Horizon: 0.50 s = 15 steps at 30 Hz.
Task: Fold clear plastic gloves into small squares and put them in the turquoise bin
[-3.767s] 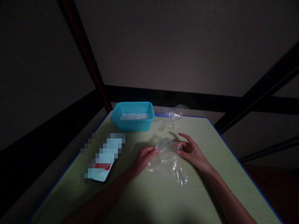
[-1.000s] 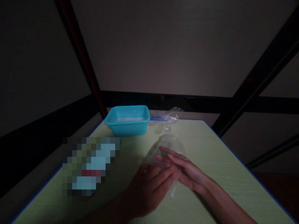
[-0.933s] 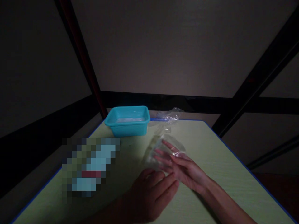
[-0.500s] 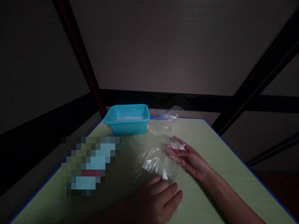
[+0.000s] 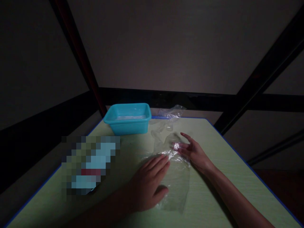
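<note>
A clear plastic bag [image 5: 175,180] lies spread on the pale green table [image 5: 237,196], wrinkled across its middle. My left hand [image 5: 153,179] rests flat on its left side, fingers stretched out and thumb apart. On the bag's upper right is my right hand [image 5: 193,152], its index finger raised and its other fingertips at or under the shiny film. Whether those fingertips pinch the film I cannot make out. Beyond the hands, another crumpled piece of clear plastic [image 5: 174,112] sits at the table's far edge.
A turquoise plastic basin [image 5: 129,126] with something whitish inside stands at the far left of the table. Nearer on the left, a pixelated patch [image 5: 98,161] hides a light blue object with a red band. A wall [image 5: 166,47] rises behind the table.
My left hand has moved forward and flattened onto the bag, fingers now straight. The bag has come down flatter and reaches nearer to me. My right hand's index finger has lifted off the film.
</note>
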Tool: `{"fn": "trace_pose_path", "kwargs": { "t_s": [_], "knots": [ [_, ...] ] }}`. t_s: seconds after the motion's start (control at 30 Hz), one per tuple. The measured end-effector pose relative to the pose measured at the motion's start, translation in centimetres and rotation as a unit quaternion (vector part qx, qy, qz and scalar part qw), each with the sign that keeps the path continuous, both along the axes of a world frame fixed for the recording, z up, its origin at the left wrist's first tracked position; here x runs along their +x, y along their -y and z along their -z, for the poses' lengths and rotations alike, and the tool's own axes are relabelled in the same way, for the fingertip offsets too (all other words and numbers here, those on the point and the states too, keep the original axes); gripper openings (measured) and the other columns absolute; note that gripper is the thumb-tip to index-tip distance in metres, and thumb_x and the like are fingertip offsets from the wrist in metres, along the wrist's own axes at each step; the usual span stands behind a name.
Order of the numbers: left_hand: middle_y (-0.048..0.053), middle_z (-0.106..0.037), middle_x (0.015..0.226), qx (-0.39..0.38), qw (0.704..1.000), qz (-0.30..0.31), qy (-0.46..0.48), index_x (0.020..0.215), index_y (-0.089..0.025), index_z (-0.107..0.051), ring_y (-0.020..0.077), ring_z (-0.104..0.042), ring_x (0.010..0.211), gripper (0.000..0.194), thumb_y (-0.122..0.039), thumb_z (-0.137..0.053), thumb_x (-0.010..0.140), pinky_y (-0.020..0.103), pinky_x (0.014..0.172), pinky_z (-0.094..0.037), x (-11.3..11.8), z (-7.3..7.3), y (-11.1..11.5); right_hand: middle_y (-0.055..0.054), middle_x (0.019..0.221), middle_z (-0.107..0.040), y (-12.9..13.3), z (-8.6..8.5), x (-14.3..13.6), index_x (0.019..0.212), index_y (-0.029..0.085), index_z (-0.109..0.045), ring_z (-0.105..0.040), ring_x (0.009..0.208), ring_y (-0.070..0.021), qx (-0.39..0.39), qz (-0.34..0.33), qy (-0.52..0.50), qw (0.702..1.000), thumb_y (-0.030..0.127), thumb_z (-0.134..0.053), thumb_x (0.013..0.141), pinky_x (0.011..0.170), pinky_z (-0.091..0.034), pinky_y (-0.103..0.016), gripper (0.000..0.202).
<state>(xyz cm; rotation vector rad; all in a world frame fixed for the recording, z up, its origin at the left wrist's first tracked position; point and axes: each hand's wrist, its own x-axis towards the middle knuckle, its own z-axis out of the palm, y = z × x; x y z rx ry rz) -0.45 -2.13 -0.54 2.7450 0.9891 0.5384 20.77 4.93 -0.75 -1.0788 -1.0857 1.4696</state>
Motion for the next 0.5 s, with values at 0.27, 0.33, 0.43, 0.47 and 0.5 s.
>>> {"fn": "trace_pose_path", "kwargs": {
  "t_s": [0.27, 0.33, 0.43, 0.47, 0.5],
  "knots": [
    [0.014, -0.024, 0.148, -0.049, 0.996, -0.022, -0.077, 0.137, -0.016, -0.033, 0.0302, -0.021, 0.136, 0.066, -0.031, -0.058, 0.078, 0.051, 0.107, -0.026, 0.0, 0.6, -0.1, -0.007, 0.084, -0.07, -1.1, -0.6, 2.5, 0.128, 0.02, -0.036, -0.066, 0.079, -0.0252, 0.051, 0.097, 0.098, 0.989, 0.027, -0.083, 0.048, 0.077, -0.051, -0.044, 0.092],
    [0.014, -0.024, 0.148, -0.046, 0.996, -0.023, -0.072, 0.138, -0.017, -0.033, 0.0303, -0.021, 0.136, 0.067, -0.03, -0.059, 0.077, 0.05, 0.107, -0.025, 0.0, 0.8, -0.2, -0.006, 0.083, -0.069, -1.3, -0.9, 3.3, 0.123, 0.02, -0.04, -0.066, 0.077, -0.0261, 0.056, 0.132, 0.105, 0.984, 0.025, -0.082, 0.046, 0.075, -0.052, -0.045, 0.088],
    [0.013, -0.024, 0.148, -0.036, 0.997, -0.023, -0.062, 0.138, -0.018, -0.033, 0.0296, -0.02, 0.136, 0.067, -0.031, -0.059, 0.077, 0.05, 0.107, -0.025, -0.1, 0.9, -0.2, -0.006, 0.085, -0.068, -1.5, -1.3, 4.4, 0.114, 0.023, -0.044, -0.065, 0.079, -0.0266, 0.064, 0.155, 0.095, 0.981, 0.022, -0.081, 0.044, 0.076, -0.052, -0.044, 0.078],
    [0.013, -0.024, 0.148, -0.035, 0.997, -0.024, -0.062, 0.137, -0.018, -0.033, 0.0298, -0.019, 0.136, 0.067, -0.032, -0.058, 0.077, 0.05, 0.107, -0.025, -0.2, 0.8, -0.2, -0.006, 0.086, -0.067, -1.5, -1.4, 4.7, 0.11, 0.025, -0.045, -0.065, 0.079, -0.0265, 0.072, 0.161, 0.096, 0.98, 0.022, -0.08, 0.045, 0.077, -0.051, -0.044, 0.074],
    [0.013, -0.024, 0.148, -0.036, 0.997, -0.024, -0.065, 0.137, -0.018, -0.034, 0.0304, -0.02, 0.136, 0.067, -0.032, -0.059, 0.077, 0.051, 0.107, -0.025, -0.2, 0.7, -0.2, -0.005, 0.087, -0.067, -1.6, -1.5, 5.0, 0.107, 0.026, -0.047, -0.065, 0.08, -0.0261, 0.083, 0.168, 0.1, 0.977, 0.023, -0.079, 0.046, 0.077, -0.051, -0.044, 0.069]
  ]
}}
